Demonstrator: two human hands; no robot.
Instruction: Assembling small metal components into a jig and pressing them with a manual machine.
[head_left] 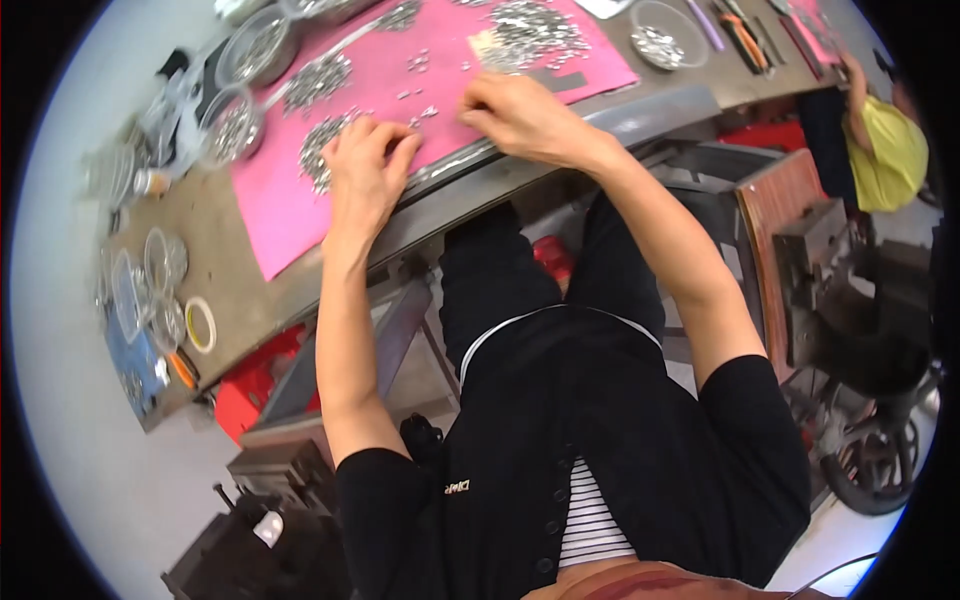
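Note:
A pink mat covers the workbench, with heaps of small silvery metal pieces on it. My left hand rests at the near edge of one small heap, fingers bent and thumb apart from them. To the right, my right hand hovers close to the mat with its fingers curled together; whatever is between the fingertips is hidden. Between the two hands lie a few loose metal pieces. Beyond the right hand spreads a larger heap, and another heap sits farther left.
Clear plastic tubs of metal pieces stand left of the mat. At the right are a round tub and orange-handled pliers. A tape roll lies at the left. Along the front runs a metal edge. A person in yellow is far right.

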